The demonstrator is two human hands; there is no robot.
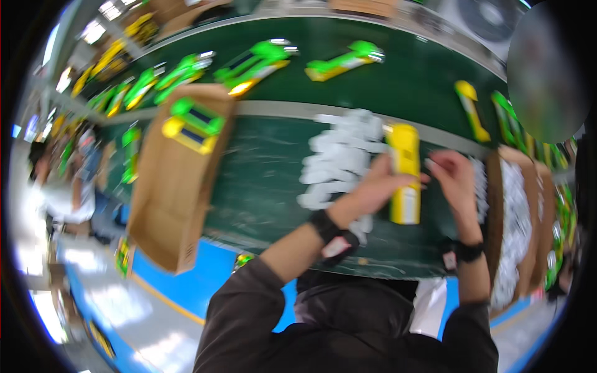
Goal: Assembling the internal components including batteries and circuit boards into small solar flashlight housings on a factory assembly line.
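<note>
My left hand [373,189] grips a long yellow device [405,149] with a pale label on its near end, its thumb lying across the body. The device stands out over the green work surface, with its far end pointing away from me. Close to its right side is my right hand [455,180], fingers bent together as in a pinch. Whether something small sits at those fingertips is blurred. Just left of the device lies a heap of flat white pieces [339,152], partly overlapping one another.
An open cardboard box [165,199] at the left holds green and yellow devices with dark panels [194,124]. Beyond the work surface, a green conveyor belt [410,74] carries several similar devices [345,60]. A cardboard box of white pieces [513,230] stands at the right.
</note>
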